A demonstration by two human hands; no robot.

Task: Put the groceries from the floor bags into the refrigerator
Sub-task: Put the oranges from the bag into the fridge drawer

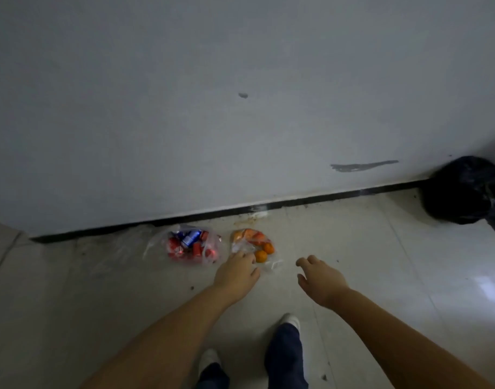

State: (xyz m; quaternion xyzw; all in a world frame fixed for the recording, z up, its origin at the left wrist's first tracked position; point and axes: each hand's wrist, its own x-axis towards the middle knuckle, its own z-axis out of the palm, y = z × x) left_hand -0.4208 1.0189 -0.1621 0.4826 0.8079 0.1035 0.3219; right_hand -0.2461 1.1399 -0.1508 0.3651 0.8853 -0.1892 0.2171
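Note:
Two clear plastic bags lie on the pale tiled floor by the wall. The left bag holds several red and blue cans. The right bag holds oranges and other fruit. My left hand reaches down with its fingers over the near edge of the fruit bag; whether it touches the bag I cannot tell. My right hand hovers to the right of that bag, fingers loosely curved, holding nothing. No refrigerator is in view.
A grey wall with a black skirting strip runs behind the bags. A black bin bag sits in the right corner. My feet in white shoes stand just behind my hands.

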